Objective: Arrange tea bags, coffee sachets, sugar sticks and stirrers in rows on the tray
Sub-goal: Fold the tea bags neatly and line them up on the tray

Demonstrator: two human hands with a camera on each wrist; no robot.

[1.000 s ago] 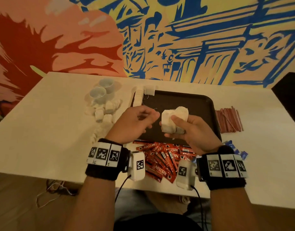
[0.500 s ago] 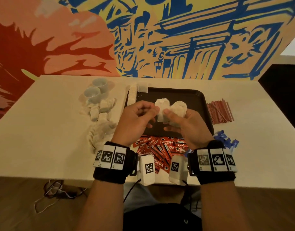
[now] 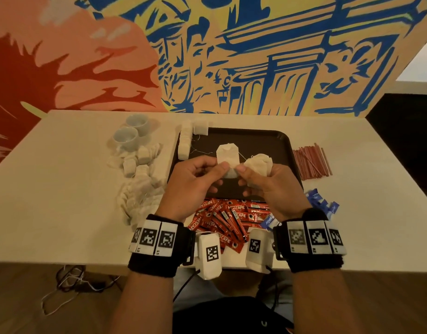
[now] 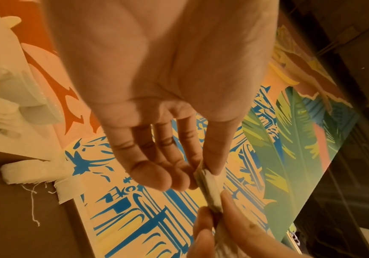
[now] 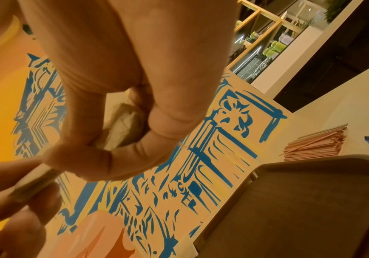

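Note:
Over the black tray both hands meet on one white tea bag. My left hand pinches its left edge between thumb and forefinger; the left wrist view shows the tea bag edge-on in that pinch. My right hand pinches the same bag and holds a bunch of tea bags curled in its palm, seen as a tea bag bunch in the right wrist view. A row of tea bags lies along the tray's left edge.
A loose pile of tea bags and two white cups lie left of the tray. Red coffee sachets are heaped at the near table edge, red stirrers and blue sugar sticks to the right. A mural wall stands behind.
My left hand has come across to the bunch and taken hold of one tea bag, which now stands apart from the rest. Both hands moved slightly further over the tray.

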